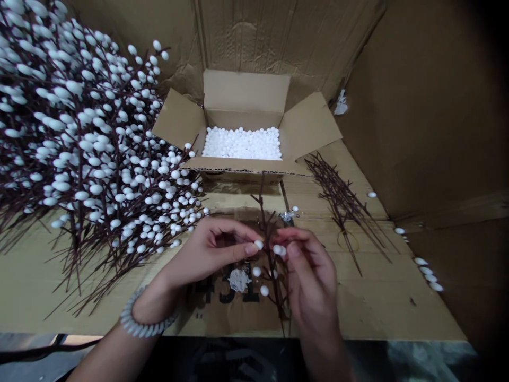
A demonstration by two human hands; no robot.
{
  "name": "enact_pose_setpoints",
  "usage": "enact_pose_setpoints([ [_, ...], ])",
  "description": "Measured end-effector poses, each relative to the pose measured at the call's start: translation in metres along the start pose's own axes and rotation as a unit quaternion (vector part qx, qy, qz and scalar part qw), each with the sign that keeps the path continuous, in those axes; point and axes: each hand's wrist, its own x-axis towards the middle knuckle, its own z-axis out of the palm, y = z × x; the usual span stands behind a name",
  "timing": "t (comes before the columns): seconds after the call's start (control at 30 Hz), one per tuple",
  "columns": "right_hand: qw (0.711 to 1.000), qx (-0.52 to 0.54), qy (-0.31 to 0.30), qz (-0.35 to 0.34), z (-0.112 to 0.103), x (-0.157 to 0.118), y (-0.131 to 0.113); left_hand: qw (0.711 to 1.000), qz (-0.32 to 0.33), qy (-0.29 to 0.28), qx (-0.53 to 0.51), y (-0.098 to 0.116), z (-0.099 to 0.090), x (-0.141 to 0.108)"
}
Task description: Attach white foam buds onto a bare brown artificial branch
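A pile of white-tipped branches (91, 132) was heaped at the left of the desk (369, 313), beside an open carton (242, 168) filled with white balls. Bare twigs (338, 196) were laid at the right. Before the carton, a dark branch (267, 239) was held between two hands; a white ball (259, 244) was pinched in the left hand's fingers (251, 248), others by the right hand's fingers (293, 249).

Cardboard-covered worktop (377, 313). Left of the left hand's grip: heaped white-tipped stems (95, 159). Beyond the grip: 1 open carton (246, 165) and 1 loose white ball (295, 208) near a clear scrap (285, 216). Right of the grip: bare twig bundle (338, 199); farther right, scattered white pieces (436, 286).
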Motion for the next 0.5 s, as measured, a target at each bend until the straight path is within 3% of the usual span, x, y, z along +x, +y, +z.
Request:
enact_pose_setpoints([
  [0.1,0.998,-0.043,-0.007,-0.052,-0.0025,-0.0043,-0.0013,1.000,0.006,0.009,0.003,0.0008,0.0019,0.0004],
  [0.27,0.962,-0.223,-0.100,-0.119,-0.0017,-0.0077,-0.0023,1.000,0.003,0.031,-0.001,-0.0015,0.0040,0.0024],
  [0.37,0.966,-0.236,-0.071,-0.081,0.0021,-0.0054,-0.0023,0.999,-0.005,0.035,0.004,-0.0038,0.0031,0.0023],
  [0.5,0.990,-0.135,-0.007,0.030,0.0016,0.0001,-0.0039,0.992,0.013,0.059,0.113,-0.0043,-0.0030,0.0018],
])
